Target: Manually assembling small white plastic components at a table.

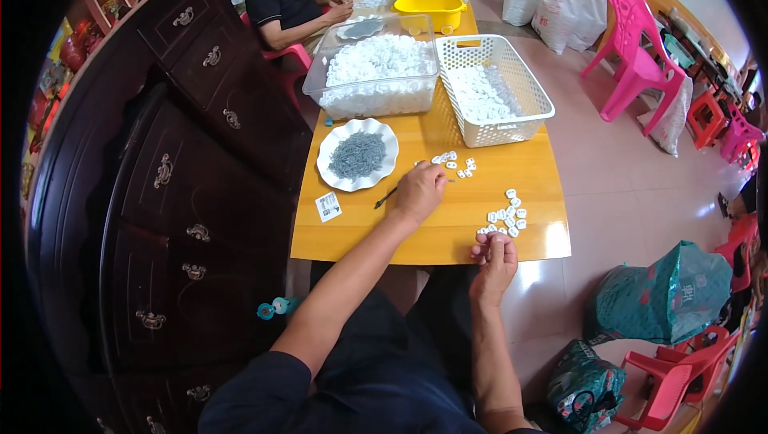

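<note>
My left hand [422,192] is over the middle of the table, its fingers curled and mostly hidden from above. Just past its fingertips lies a loose group of small white plastic pieces with holes [451,165]. A thin dark tool [386,198] sticks out on its left side; I cannot tell whether the hand grips it or only covers it. At the table's near edge my right hand [494,268] has thumb and fingers pinched together, and what they hold is unclear. Beside those fingertips is another cluster of white plastic pieces [510,216].
A scalloped white plate [326,164] holds small grey parts, with a white card [328,207] nearby. Behind stand a clear bin [320,99] and a white basket [512,132], both with white pieces. Dark drawers [172,170] flank the left. A person [276,6] sits at the far end.
</note>
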Demonstrator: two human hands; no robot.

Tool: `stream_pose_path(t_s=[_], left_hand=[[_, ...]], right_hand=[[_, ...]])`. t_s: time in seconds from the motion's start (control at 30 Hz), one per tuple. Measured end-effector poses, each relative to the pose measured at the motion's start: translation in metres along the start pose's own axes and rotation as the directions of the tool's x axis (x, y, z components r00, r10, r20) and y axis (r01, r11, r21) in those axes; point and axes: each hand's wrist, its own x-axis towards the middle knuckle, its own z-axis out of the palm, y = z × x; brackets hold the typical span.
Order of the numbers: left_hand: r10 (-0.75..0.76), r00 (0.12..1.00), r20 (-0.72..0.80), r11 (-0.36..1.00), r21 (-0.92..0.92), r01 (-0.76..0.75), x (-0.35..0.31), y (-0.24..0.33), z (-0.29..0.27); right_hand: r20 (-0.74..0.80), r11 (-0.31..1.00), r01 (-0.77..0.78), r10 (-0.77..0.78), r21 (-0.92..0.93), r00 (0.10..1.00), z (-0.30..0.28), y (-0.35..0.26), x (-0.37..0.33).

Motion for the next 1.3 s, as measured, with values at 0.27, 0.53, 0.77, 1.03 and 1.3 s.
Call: stream_pose_path(t_s=[0.27,0.53,0.77,1.03,1.3], left_hand=[[-0.002,0.994,0.114,0.982,0.186,-0.02,0.003,0.001,0.002],[0.055,0.995,0.084,0.998,-0.043,-0.051,-0.031,0.023,-0.026],[0.329,0.936,0.125,0.927,-0.229,-0.295,-0.076,0.068,-0.07],[0.343,0.935,0.093,0.923,-0.22,-0.317,-0.091,0.063,-0.087],[0.26,0.963,0.078,0.925,-0.307,-0.225,-0.104,0.058,-0.094]], right_hand=[[0.026,0.999,-0.037,0.038,-0.04,0.999,-0.001,-0.001,-0.001],[0.136,0.989,-0.038,0.058,-0.146,0.989,0.0,0.003,-0.003],[0.419,0.98,-0.117,0.175,-0.16,0.891,-0.003,0.009,-0.003],[0.513,0.95,-0.176,0.289,-0.257,0.809,0.002,0.005,-0.009],[0.519,0.936,-0.236,0.342,-0.26,0.783,0.0,0.011,-0.014]])
